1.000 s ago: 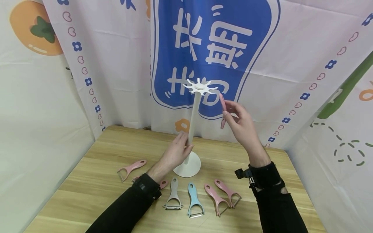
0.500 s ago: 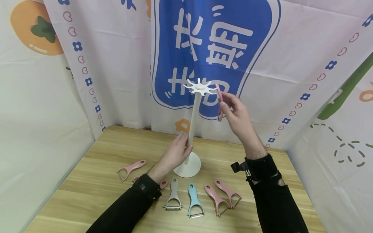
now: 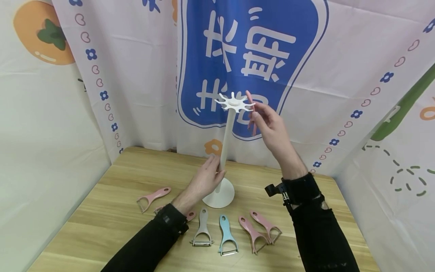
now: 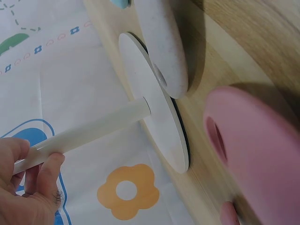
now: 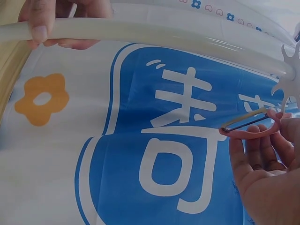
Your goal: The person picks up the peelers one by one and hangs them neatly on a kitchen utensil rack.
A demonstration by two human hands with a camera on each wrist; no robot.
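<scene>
A white stand has an upright pole [image 3: 228, 136], a round base [image 3: 220, 203] and a ring of hooks [image 3: 233, 102] on top. My left hand [image 3: 205, 179] grips the lower pole, with thumb and fingers on either side of it in the left wrist view. Up at the hooks' right side, my right hand [image 3: 274, 128] pinches a pink peeler [image 5: 253, 133] between thumb and fingers. Its handle end rises beside the hook tips, and its blade end hangs lower in the head view. The right wrist view shows the blade frame close to the hooks; the handle is mostly hidden.
Before the base lie a grey peeler [image 3: 202, 225], a blue peeler [image 3: 224, 228] and two overlapping pink peelers [image 3: 249, 227]. Another pink peeler [image 3: 158, 193] lies at left; my left forearm partly covers one more pink handle [image 3: 191, 215]. A printed curtain [image 3: 153, 94] hangs behind the wooden table [image 3: 112, 211].
My right hand has moved left and slightly up with the pink peeler, bringing it from beyond the hooks right up to their tips. The left hand keeps its hold on the pole.
</scene>
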